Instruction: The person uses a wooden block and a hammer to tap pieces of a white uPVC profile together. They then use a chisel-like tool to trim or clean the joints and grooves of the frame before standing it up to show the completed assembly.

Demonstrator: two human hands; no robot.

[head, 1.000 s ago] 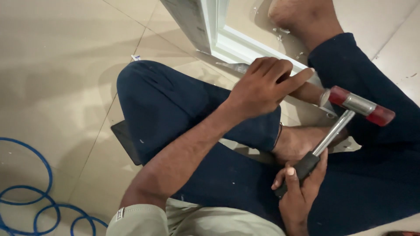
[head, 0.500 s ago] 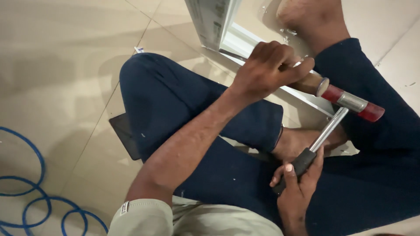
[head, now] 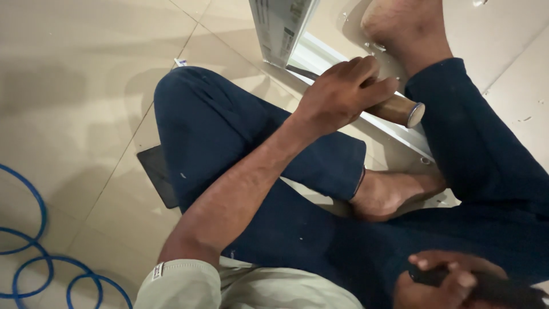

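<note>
Two hands — left hand (head: pixel 343 91) round one wooden handle (head: pixel 397 109), right hand (head: pixel 446 280) round one black handle (head: pixel 492 286)

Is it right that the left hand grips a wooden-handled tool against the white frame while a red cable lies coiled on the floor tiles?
Not quite: the cable coiled on the floor tiles is blue, not red, as the head view shows. The left hand does grip the wooden-handled tool against the white frame.

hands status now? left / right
Left hand: closed around a wooden-handled tool set against the white frame.
Right hand: closed on a black handle; the rest is out of frame.
</note>
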